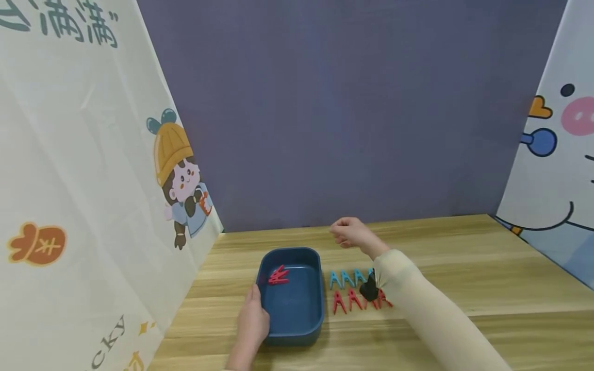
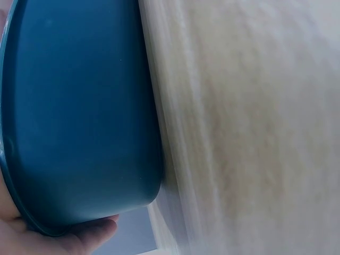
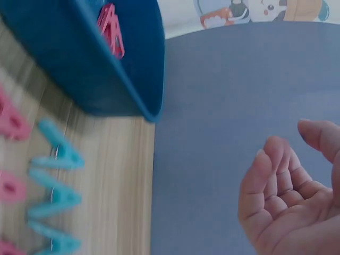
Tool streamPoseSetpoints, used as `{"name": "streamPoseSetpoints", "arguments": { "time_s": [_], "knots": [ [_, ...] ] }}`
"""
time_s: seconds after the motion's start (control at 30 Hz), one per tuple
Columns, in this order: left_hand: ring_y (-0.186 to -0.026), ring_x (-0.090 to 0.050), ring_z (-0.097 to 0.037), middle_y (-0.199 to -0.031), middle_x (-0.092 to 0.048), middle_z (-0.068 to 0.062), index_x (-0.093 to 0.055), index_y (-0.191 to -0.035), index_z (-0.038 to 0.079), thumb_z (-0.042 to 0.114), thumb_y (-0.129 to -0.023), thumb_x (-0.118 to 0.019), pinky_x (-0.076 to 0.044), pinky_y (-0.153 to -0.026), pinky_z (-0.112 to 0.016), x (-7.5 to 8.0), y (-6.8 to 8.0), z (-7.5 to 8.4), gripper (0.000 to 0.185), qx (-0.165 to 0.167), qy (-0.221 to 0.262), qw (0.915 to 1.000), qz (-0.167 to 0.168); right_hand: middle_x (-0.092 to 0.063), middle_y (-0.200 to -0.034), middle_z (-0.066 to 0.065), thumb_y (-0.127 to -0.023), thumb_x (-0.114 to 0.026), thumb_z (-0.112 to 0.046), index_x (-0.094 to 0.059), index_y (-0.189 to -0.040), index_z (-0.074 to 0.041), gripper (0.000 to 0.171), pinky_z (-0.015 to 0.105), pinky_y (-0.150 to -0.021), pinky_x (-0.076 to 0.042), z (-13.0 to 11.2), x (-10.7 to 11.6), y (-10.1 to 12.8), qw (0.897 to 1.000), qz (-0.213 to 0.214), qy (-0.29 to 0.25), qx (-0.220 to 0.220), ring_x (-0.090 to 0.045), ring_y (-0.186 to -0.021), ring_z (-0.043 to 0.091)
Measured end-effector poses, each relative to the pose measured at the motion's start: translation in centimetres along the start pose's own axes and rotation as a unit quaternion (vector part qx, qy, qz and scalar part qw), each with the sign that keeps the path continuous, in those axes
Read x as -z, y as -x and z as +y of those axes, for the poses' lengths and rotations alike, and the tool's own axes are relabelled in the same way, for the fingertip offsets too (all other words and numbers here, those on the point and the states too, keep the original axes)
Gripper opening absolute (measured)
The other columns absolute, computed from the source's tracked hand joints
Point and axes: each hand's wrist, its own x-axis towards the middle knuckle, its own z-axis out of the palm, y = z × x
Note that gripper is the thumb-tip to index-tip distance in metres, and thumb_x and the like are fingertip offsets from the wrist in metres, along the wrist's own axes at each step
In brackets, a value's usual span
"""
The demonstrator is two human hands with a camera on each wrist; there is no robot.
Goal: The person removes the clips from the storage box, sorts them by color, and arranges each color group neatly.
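A dark blue plastic tub (image 1: 297, 337) stands on the table, with a few red clothespins (image 1: 278, 276) lying at its far left inside. My left hand (image 1: 253, 318) holds the tub's left side; the left wrist view shows the thumb (image 2: 95, 234) against the outer wall near the rim. My right hand (image 1: 355, 234) is raised beyond the tub to the right, its fingers loosely bent, thumb apart, nothing between them. To the right of the tub lie a row of light blue clothespins (image 1: 347, 279) and a nearer row of red clothespins (image 1: 355, 299), partly hidden by the right sleeve.
The wood-grain table (image 1: 464, 268) ends at a dark grey-blue panel (image 1: 348, 113) at the back. A white printed sheet (image 1: 102, 154) borders the left side, and another printed sheet (image 1: 547, 185) borders the right. A black object (image 1: 369, 288) hangs at the right sleeve.
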Motion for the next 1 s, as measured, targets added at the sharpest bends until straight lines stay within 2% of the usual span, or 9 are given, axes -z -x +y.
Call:
{"name": "streamPoseSetpoints", "arguments": {
  "time_s": [0.27,0.43,0.73,0.9,1.0],
  "knots": [
    [-0.112,-0.048,-0.043,-0.125,-0.046,-0.032,-0.042,-0.125,-0.019,-0.011,-0.076,-0.049,-0.041,-0.093,-0.049,0.0,0.1,0.2,0.050,-0.003,-0.001,0.9999,0.010,-0.057,-0.087,0.009,-0.091,-0.054,-0.017,-0.054,-0.109,0.005,0.029,0.038,-0.072,-0.054,-0.4,-2.5,-1.2,1.000,-0.013,-0.004,0.005,-0.057,-0.071,0.017],
    [-0.111,-0.049,-0.043,-0.124,-0.046,-0.031,-0.043,-0.125,-0.019,-0.012,-0.075,-0.050,-0.043,-0.091,-0.050,0.0,0.1,0.2,0.050,-0.003,-0.006,0.9999,0.013,-0.058,-0.089,0.011,-0.091,-0.054,-0.017,-0.054,-0.108,0.005,0.027,0.040,-0.074,-0.053,-0.3,-3.8,-1.9,1.000,-0.021,-0.013,0.009,-0.059,-0.073,0.019],
    [-0.110,-0.050,-0.042,-0.125,-0.047,-0.030,-0.043,-0.125,-0.017,-0.011,-0.075,-0.050,-0.043,-0.090,-0.049,0.0,0.1,0.0,0.051,0.000,-0.009,0.9998,0.016,-0.058,-0.084,0.013,-0.090,-0.055,-0.013,-0.055,-0.102,0.004,0.021,0.030,-0.061,-0.054,-0.2,-6.5,-2.8,0.998,-0.032,-0.045,0.004,-0.060,-0.070,0.021],
    [-0.111,-0.050,-0.042,-0.125,-0.047,-0.030,-0.043,-0.125,-0.018,-0.011,-0.076,-0.050,-0.043,-0.091,-0.049,-0.1,0.1,0.1,0.050,0.002,-0.004,0.9999,0.014,-0.058,-0.080,0.010,-0.088,-0.057,-0.013,-0.056,-0.095,-0.001,0.014,0.032,-0.063,-0.055,0.0,-8.1,-3.3,0.998,-0.039,-0.054,0.003,-0.060,-0.068,0.020],
    [-0.110,-0.050,-0.041,-0.125,-0.047,-0.030,-0.043,-0.125,-0.018,-0.012,-0.076,-0.049,-0.043,-0.091,-0.049,0.0,0.1,0.1,0.050,0.003,-0.002,0.9999,0.015,-0.058,-0.078,0.008,-0.087,-0.058,-0.013,-0.056,-0.093,-0.001,0.013,0.030,-0.060,-0.055,0.1,-9.1,-3.6,0.998,-0.041,-0.057,0.005,-0.059,-0.064,0.017]
  ]
}}
